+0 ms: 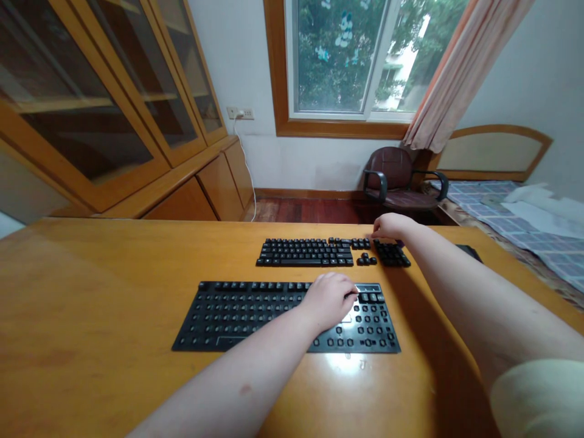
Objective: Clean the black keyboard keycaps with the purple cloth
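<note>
A black keyboard base (pixel 237 316) with most keycaps off lies on the wooden desk (pixel 91 304) in front of me. Behind it, the loose black keycaps (pixel 310 252) are laid out in keyboard order. My left hand (pixel 329 299) rests on the base's right part, fingers curled down at the keycaps near its top right corner. My right hand (pixel 389 227) reaches to the far row of the laid-out keycaps, above the number-pad group (pixel 391 253), fingertips pinched on something I cannot make out.
A dark object (pixel 468 250) sits at the desk's right edge. Beyond the desk stand a wooden glass-door cabinet (pixel 114 109), a dark red armchair (pixel 399 179) under the window, and a bed (pixel 515 213) at the right.
</note>
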`<move>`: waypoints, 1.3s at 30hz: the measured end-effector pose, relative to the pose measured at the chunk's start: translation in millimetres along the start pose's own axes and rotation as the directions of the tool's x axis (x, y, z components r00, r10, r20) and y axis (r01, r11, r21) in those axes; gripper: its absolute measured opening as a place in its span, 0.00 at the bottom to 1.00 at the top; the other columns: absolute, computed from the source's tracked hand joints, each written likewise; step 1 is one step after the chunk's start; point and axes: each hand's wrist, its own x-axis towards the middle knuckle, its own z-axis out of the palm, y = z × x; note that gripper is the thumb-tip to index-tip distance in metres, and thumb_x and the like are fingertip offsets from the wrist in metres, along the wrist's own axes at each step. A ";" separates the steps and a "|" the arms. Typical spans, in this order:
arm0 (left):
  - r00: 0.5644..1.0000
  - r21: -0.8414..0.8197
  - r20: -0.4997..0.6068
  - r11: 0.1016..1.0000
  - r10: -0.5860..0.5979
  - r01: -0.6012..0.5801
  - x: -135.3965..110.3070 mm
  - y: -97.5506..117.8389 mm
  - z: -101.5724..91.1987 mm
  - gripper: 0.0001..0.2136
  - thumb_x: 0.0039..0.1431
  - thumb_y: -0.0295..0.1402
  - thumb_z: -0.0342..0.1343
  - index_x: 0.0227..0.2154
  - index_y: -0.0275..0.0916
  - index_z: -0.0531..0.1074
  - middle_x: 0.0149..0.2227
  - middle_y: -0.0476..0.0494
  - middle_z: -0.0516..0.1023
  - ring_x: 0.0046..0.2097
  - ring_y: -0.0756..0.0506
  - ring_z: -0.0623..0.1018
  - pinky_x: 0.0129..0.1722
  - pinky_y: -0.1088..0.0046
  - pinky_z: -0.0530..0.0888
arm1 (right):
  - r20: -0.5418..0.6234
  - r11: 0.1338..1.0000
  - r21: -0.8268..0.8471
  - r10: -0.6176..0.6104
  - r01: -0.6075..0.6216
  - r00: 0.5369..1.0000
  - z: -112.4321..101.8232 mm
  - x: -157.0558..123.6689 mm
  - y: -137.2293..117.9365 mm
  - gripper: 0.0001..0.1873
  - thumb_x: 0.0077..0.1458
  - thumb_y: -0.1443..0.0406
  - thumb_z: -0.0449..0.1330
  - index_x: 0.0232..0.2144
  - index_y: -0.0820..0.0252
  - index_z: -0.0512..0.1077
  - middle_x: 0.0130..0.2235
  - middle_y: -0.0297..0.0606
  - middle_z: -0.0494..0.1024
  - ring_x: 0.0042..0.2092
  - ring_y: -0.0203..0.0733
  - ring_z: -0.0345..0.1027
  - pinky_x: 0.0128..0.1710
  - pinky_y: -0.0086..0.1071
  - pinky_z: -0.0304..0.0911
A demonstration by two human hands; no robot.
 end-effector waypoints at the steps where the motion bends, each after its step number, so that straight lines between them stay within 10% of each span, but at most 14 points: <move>1: 1.000 0.002 0.001 1.000 0.001 -0.001 0.1 0.1 0.0 0.07 0.57 0.32 0.52 0.35 0.41 0.75 0.38 0.46 0.77 0.42 0.44 0.74 0.45 0.65 0.69 | 0.015 1.000 0.009 -0.003 0.003 1.000 2.4 2.0 -0.2 0.13 0.44 0.57 0.62 0.31 0.58 0.78 0.30 0.42 0.79 0.32 0.44 0.71 0.29 0.31 0.60; 12: 1.000 0.003 -0.007 1.000 -0.003 0.003 -0.1 0.7 0.0 0.07 0.57 0.32 0.52 0.35 0.40 0.74 0.39 0.46 0.77 0.42 0.44 0.74 0.45 0.65 0.69 | -0.034 0.999 0.042 0.033 -0.032 0.999 -2.8 -1.5 3.8 0.12 0.42 0.65 0.63 0.32 0.60 0.78 0.32 0.43 0.79 0.35 0.46 0.72 0.31 0.31 0.61; 20: 0.994 -0.056 -0.111 0.998 -0.007 0.001 -0.1 1.0 -1.1 0.09 0.58 0.32 0.52 0.41 0.39 0.72 0.42 0.46 0.77 0.45 0.45 0.74 0.47 0.66 0.70 | -0.551 0.994 0.085 0.108 -0.074 0.827 -49.5 -97.4 -12.2 0.20 0.46 0.63 0.60 0.43 0.59 0.73 0.37 0.44 0.78 0.38 0.50 0.71 0.34 0.35 0.61; 27: 0.978 -0.099 -0.141 0.981 0.153 -0.167 -3.3 5.2 -3.7 0.17 0.56 0.36 0.55 0.49 0.40 0.68 0.45 0.44 0.76 0.46 0.45 0.74 0.49 0.66 0.69 | -0.426 0.894 0.438 0.113 0.096 0.898 20.9 -186.2 -89.4 0.18 0.46 0.64 0.59 0.42 0.57 0.71 0.31 0.36 0.79 0.32 0.43 0.73 0.29 0.31 0.61; 39: 0.996 -0.084 -0.024 0.993 0.082 -0.084 -0.6 1.6 -0.5 0.12 0.53 0.28 0.56 0.41 0.39 0.74 0.38 0.43 0.78 0.42 0.44 0.75 0.44 0.67 0.72 | -0.430 0.732 0.659 0.176 0.175 0.885 82.6 -179.5 -107.3 0.14 0.47 0.62 0.59 0.39 0.58 0.70 0.37 0.40 0.78 0.38 0.45 0.72 0.38 0.36 0.65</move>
